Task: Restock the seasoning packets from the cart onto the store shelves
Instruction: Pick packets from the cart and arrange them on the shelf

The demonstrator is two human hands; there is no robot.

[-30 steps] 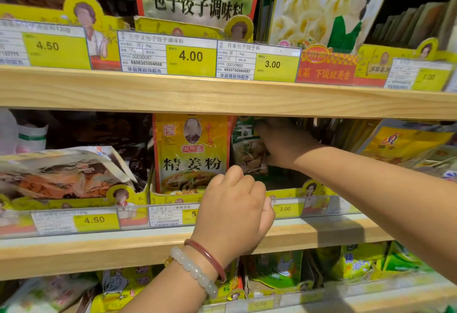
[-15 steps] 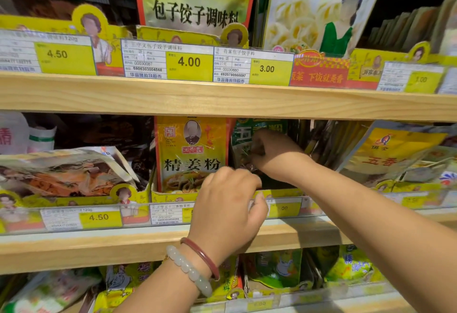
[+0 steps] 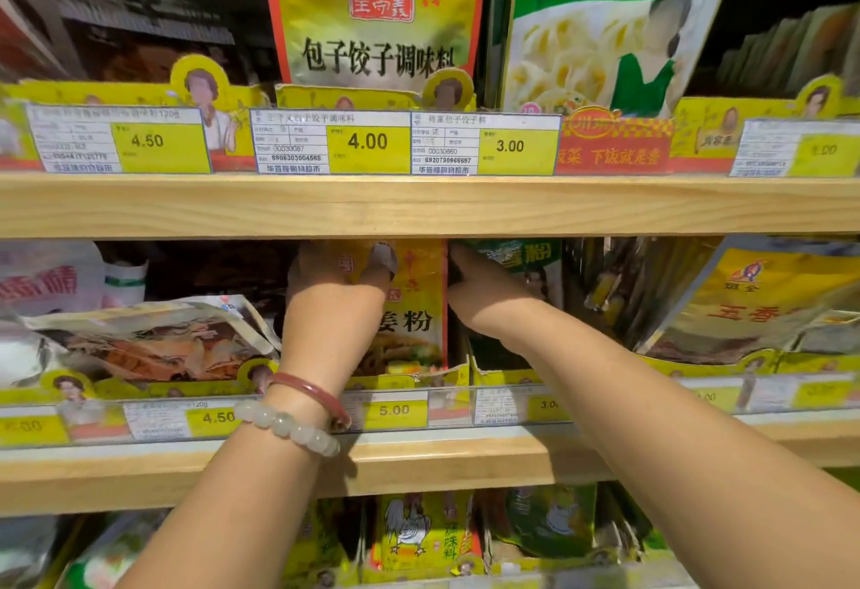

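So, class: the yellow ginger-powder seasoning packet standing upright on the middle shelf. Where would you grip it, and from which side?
Probably its top edge, from the front. The yellow ginger-powder packet stands upright behind a cardboard lip, flanked by the green packet, so only the top is free. The left hand already grips there, thumb on the front face.

The single head-worn camera looked straight ahead and slightly down, close to the pale wooden store shelf [image 3: 419, 204] at about its height, with both forearms reaching in from the bottom edge toward the upright yellow seasoning packet [image 3: 414, 309].
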